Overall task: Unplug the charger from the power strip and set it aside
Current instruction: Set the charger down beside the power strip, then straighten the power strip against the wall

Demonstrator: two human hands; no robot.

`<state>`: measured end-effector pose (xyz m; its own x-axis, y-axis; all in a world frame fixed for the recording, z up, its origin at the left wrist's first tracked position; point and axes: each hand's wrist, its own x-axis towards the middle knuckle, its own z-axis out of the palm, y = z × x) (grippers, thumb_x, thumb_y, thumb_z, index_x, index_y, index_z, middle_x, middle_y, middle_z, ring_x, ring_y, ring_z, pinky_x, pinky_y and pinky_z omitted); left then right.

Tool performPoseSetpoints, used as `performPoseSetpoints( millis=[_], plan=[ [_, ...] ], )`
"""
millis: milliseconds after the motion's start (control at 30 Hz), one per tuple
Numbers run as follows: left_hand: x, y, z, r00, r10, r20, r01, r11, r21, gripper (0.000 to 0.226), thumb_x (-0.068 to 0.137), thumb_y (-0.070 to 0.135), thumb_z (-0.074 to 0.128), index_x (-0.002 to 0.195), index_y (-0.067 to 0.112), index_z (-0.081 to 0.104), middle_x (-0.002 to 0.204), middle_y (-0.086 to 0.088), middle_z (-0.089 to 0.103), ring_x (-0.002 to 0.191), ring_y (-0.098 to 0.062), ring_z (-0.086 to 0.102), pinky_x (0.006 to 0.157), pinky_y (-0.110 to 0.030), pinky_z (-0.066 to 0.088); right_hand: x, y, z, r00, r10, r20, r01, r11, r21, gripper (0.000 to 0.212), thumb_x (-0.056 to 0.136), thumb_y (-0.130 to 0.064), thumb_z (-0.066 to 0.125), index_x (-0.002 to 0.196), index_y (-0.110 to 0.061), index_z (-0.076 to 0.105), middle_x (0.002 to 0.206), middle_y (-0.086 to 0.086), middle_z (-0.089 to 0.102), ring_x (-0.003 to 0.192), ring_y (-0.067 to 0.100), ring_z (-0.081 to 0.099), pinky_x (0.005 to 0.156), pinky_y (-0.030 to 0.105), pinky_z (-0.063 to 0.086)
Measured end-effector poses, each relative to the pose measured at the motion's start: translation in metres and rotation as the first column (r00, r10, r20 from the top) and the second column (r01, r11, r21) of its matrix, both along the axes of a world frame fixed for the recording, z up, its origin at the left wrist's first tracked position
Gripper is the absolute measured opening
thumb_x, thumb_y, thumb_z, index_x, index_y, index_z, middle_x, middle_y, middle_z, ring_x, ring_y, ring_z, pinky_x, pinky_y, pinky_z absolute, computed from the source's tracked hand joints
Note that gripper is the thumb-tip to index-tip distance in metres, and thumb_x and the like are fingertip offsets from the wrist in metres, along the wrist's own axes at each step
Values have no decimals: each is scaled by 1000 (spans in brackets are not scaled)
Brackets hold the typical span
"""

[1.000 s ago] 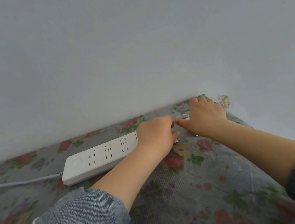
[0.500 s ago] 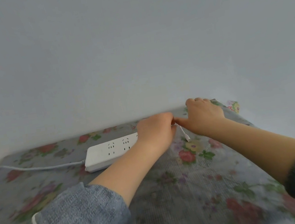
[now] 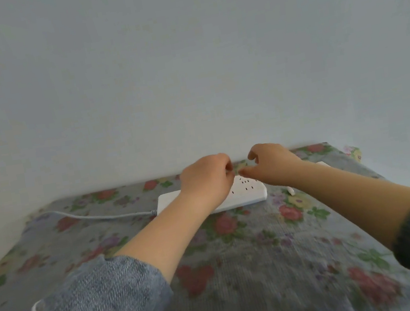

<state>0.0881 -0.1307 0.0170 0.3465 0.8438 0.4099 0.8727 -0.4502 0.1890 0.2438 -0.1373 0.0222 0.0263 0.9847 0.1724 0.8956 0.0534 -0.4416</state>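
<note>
Head view. My left hand (image 3: pixel 207 182) lies curled over the middle of the power strip (image 3: pixel 248 192), its fingers bent inward toward the palm; whether they pinch anything I cannot tell, since the knuckles hide the fingertips. My right hand (image 3: pixel 272 164) hovers just beside it, above the strip's right end, with thumb and fingers hooked into a loose claw and nothing visible between them. The two hands are close together but not touching.

The power strip is a long, flat, white plastic bar with rounded corners; small dark socket slots show on its smooth top face between my hands. A thin white cord (image 3: pixel 92 215) leaves its left end and curves away across the cloth toward the far left corner.

The strip rests on a bench covered by a grey, coarsely woven cloth (image 3: pixel 258 268) printed with red, pink and yellow flowers and green leaves. Behind my right forearm, part of a small white object (image 3: pixel 322 163) lies on the cloth, and a short white tip (image 3: pixel 290 190) shows below the wrist; these may be the charger and its lead, but blur and my arm prevent certainty.

My sleeves are blue-grey ribbed knit; the left sleeve (image 3: pixel 101 303) has a white piped edge. A plain, matte, pale grey wall (image 3: pixel 183 64) rises behind the bench.
</note>
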Motion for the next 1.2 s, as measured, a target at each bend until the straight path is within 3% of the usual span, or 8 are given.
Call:
performPoseSetpoints(
  millis=[100, 267, 500, 700, 800, 1067, 1200],
  plan=[
    [-16, 4, 0, 1000, 16, 15, -15, 999, -45, 18, 90, 29, 48, 102, 23, 62, 100, 6, 68, 93, -19, 60, 67, -30, 40, -8, 9, -5, 996, 87, 3, -87, 996, -32, 55, 79, -44, 62, 121, -10, 52, 119, 6, 60, 97, 22, 57, 79, 32, 46],
    [-39, 14, -2, 1000, 25, 1, -25, 989, -149, 24, 88, 34, 55, 109, 23, 62, 105, 3, 65, 99, -19, 59, 78, -35, 50, -18, 23, -14, 980, 200, 16, -198, 978, -71, 66, 72, -49, 70, 126, -16, 50, 132, 3, 53, 117, 21, 49, 91, 32, 41],
    [-59, 31, -7, 983, -2, -186, -56, 949, -309, 66, 77, 58, 63, 132, 24, 49, 139, -1, 48, 124, -22, 49, 98, -43, 45, -25, 35, -22, 941, 323, 98, -296, 930, -216, 93, 62, -51, 78, 139, -22, 35, 147, -2, 38, 133, 20, 35, 107, 37, 30],
    [-73, 42, -9, 924, -62, -378, -121, 890, -440, 88, 60, 65, 74, 131, 20, 49, 131, -4, 52, 116, -24, 50, 97, -42, 45, -25, 43, -29, 907, 395, 146, -343, 895, -285, 90, 61, -44, 81, 138, -29, 37, 145, -6, 39, 130, 19, 36, 107, 41, 30],
    [-79, 43, -11, 919, -58, -390, -154, 859, -489, 101, 58, 61, 78, 142, 25, 34, 143, -2, 44, 128, -27, 43, 105, -43, 39, -22, 45, -30, 899, 411, 153, -352, 884, -307, 89, 63, -36, 82, 139, -31, 36, 146, -6, 37, 132, 21, 34, 108, 42, 29],
    [-91, 42, -16, 939, -26, -344, -161, 848, -504, 95, 64, 51, 79, 142, 22, 33, 136, -7, 44, 121, -26, 46, 99, -43, 44, -18, 42, -31, 898, 406, 168, -346, 889, -300, 85, 69, -25, 80, 141, -29, 34, 149, -3, 33, 133, 23, 32, 107, 40, 28],
    [-99, 42, -19, 942, 1, -336, -181, 845, -504, 81, 63, 53, 79, 127, 18, 44, 124, -8, 49, 108, -24, 50, 88, -40, 48, -13, 42, -32, 902, 403, 156, -346, 889, -299, 85, 70, -26, 79, 141, -25, 33, 149, -3, 33, 133, 22, 33, 109, 41, 28]
  ],
)
